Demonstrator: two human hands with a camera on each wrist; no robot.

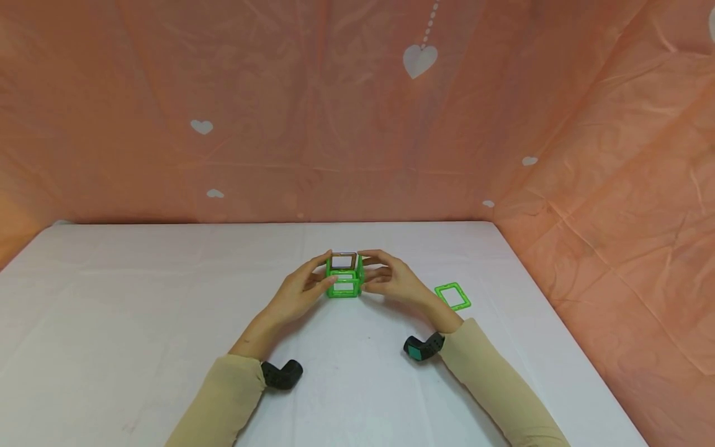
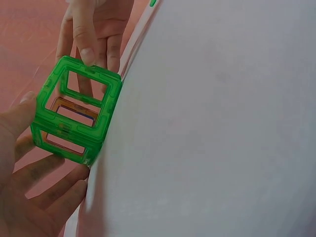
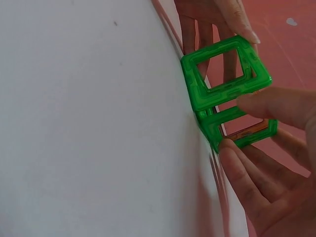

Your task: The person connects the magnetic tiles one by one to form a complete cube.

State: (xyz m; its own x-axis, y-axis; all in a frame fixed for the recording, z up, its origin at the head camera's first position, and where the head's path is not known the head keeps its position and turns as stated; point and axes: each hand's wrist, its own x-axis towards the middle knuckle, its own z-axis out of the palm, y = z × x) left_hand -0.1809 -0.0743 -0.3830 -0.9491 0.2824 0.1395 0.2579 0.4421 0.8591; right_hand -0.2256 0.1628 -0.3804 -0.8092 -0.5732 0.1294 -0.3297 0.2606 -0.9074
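A small box of magnetic tiles [image 1: 343, 294], made of see-through green square frames with an orange-brown tile [image 1: 355, 261] at its far side, stands on the white table between both hands. My left hand [image 1: 295, 295] grips its left side, thumb toward the near edge and fingers behind. On the opposite side, my right hand [image 1: 401, 284] pinches the right green tile [image 3: 190, 84] between thumb and fingers. Part of the far side is hidden by the front frames and fingers.
A loose green square tile [image 1: 464, 293] lies flat on the table, beside the right wrist. The white tabletop [image 1: 139, 310] runs back to an orange curtain [image 1: 268, 136] with white hearts. Black wrist cameras [image 1: 283, 375] sit on both wrists.
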